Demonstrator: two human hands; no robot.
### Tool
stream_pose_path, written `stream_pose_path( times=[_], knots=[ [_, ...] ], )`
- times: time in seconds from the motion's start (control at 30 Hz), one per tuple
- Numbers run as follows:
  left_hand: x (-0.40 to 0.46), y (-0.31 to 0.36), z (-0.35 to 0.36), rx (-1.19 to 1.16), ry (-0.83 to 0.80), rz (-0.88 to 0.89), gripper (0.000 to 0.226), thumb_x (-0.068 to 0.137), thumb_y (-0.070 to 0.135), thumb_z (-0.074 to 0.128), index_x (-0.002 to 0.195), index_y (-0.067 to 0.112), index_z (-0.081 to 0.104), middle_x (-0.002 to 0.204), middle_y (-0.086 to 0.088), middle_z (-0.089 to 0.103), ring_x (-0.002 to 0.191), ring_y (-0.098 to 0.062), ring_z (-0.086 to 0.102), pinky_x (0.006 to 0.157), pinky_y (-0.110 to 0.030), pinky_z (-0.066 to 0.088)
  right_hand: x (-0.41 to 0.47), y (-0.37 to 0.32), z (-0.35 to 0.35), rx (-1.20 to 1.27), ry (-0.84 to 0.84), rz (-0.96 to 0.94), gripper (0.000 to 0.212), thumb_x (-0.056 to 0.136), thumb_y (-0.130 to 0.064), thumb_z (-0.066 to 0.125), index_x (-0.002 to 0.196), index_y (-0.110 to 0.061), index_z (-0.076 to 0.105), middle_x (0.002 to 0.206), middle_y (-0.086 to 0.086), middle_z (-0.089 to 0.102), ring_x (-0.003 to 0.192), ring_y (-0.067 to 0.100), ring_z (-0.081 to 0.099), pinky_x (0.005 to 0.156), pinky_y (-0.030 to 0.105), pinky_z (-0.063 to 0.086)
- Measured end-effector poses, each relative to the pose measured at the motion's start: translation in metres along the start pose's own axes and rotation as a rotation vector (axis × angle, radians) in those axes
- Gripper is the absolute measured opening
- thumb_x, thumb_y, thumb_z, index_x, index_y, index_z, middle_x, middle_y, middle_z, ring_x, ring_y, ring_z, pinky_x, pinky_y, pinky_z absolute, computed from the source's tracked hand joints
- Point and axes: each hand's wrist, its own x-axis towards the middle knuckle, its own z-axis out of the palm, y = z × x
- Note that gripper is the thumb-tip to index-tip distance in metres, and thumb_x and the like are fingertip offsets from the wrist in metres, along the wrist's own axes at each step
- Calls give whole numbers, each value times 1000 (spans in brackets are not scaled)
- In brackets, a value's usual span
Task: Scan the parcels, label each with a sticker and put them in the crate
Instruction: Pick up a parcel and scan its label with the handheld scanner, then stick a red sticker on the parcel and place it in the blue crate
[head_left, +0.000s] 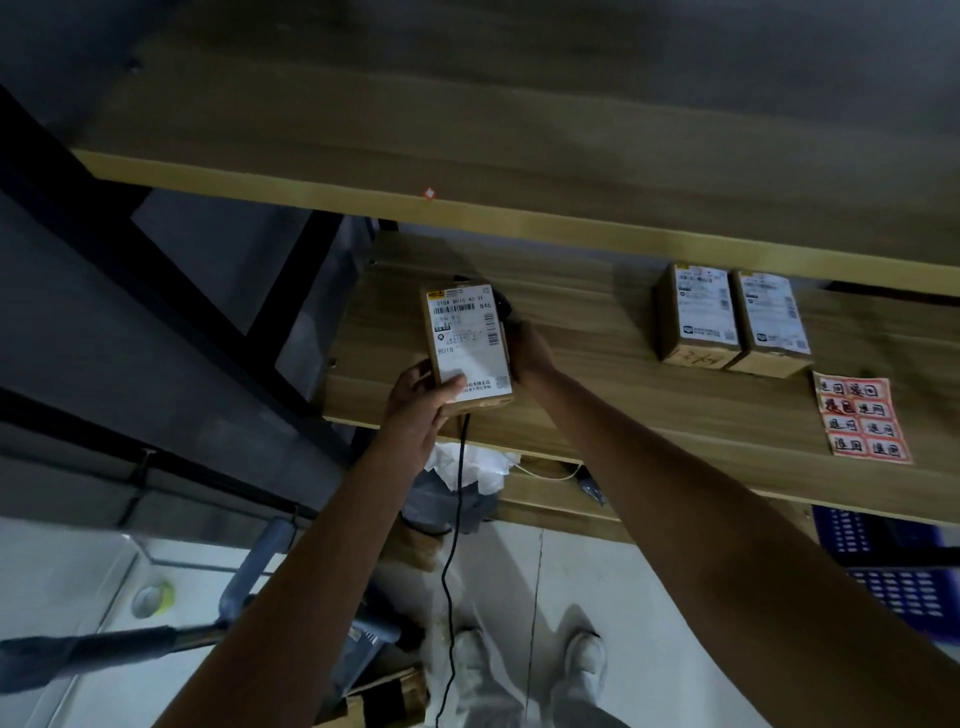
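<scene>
My left hand (418, 402) grips the near end of a small cardboard parcel (467, 345) with a white shipping label facing up, held over the wooden shelf (597, 395). Right beside the parcel, my right hand (532, 351) holds a black barcode scanner (503, 304), mostly hidden behind the box. Its black cable (452, 545) hangs down toward the floor. Two more labelled parcels (732, 319) lie side by side on the shelf to the right. A sheet of red-and-white stickers (862, 418) lies near the shelf's front edge at right.
An upper wooden shelf (519, 208) overhangs the work area. Blue plastic crates (904, 571) stand under the shelf at lower right. Crumpled white and grey bags (462, 488) sit below the shelf edge. A blue-handled cart (249, 577) and a tape roll (150, 597) are at lower left.
</scene>
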Motion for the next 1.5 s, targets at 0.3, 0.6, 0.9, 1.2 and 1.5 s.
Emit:
stream_pose_path(
  times=[0.3, 0.6, 0.9, 1.2, 1.5],
  knots=[
    [-14, -14, 65, 66, -190, -69, 33, 85, 3, 67, 116, 13, 59, 106, -4, 70, 99, -19, 66, 69, -22, 52, -63, 35, -78, 346, 113, -105, 21, 103, -22, 46, 115, -8, 56, 89, 2, 65, 81, 21, 66, 53, 20, 56],
    [-39, -59, 153, 406, -373, 113, 35, 87, 13, 66, 122, 9, 62, 115, -6, 69, 102, -18, 67, 78, -19, 55, -106, 72, -171, 392, 252, -65, 17, 95, -18, 60, 108, -8, 65, 81, 0, 69, 61, 7, 69, 53, 23, 58],
    [-53, -115, 231, 614, -266, 75, 34, 86, 13, 68, 119, 7, 63, 114, -6, 69, 95, -16, 65, 77, -23, 52, -112, 127, -245, 275, 305, 65, 17, 94, -31, 61, 98, -18, 71, 98, 11, 74, 88, 28, 70, 81, 46, 59],
    [-60, -147, 280, 572, -196, -41, 34, 93, 9, 58, 126, 1, 55, 121, -11, 62, 115, -29, 59, 78, -25, 45, -95, 158, -286, 140, 301, 102, 17, 88, -41, 63, 73, -34, 70, 86, 2, 75, 83, 26, 72, 79, 53, 58],
    [-42, -156, 295, 606, -108, -141, 37, 91, 16, 62, 127, 8, 54, 125, -9, 62, 107, -26, 58, 65, -28, 44, -87, 166, -297, 45, 304, 88, 25, 93, -41, 58, 96, -22, 74, 86, 1, 74, 82, 21, 71, 79, 44, 59]
  ],
)
